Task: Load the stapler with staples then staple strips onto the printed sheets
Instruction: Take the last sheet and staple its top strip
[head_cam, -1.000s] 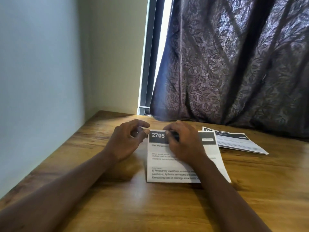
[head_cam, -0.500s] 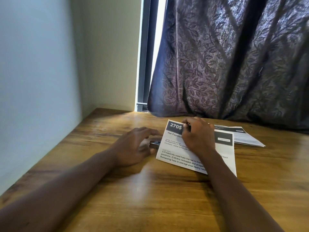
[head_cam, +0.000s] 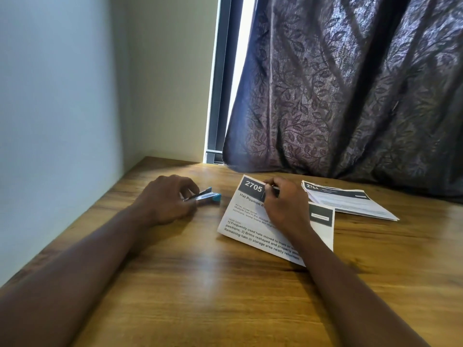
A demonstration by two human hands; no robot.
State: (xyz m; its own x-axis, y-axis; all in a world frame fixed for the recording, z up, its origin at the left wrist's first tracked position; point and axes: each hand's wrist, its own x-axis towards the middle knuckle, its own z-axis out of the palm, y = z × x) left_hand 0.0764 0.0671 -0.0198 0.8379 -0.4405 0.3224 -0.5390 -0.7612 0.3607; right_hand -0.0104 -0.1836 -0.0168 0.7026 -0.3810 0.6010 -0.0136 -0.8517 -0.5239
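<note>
Left hand point(head_cam: 165, 199) grips the stapler point(head_cam: 209, 195); right hand point(head_cam: 285, 206) pinches a strip point(head_cam: 275, 188) against the sheet point(head_cam: 250, 221).
Stapler waits at the sheet's 9 o'clock; a loosened pinch could let the strip slip before stapling.

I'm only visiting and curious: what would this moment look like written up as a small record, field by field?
setting: wooden table in a room corner, dark curtain behind
sheet: printed, numbered 2705, lying on the table
left hand: grips a blue stapler, left of the sheet
right hand: pinches what looks like a thin strip at the sheet's top
stack of sheets: to the right, top one numbered 2764
stapling: stapler not yet at the sheet
</note>
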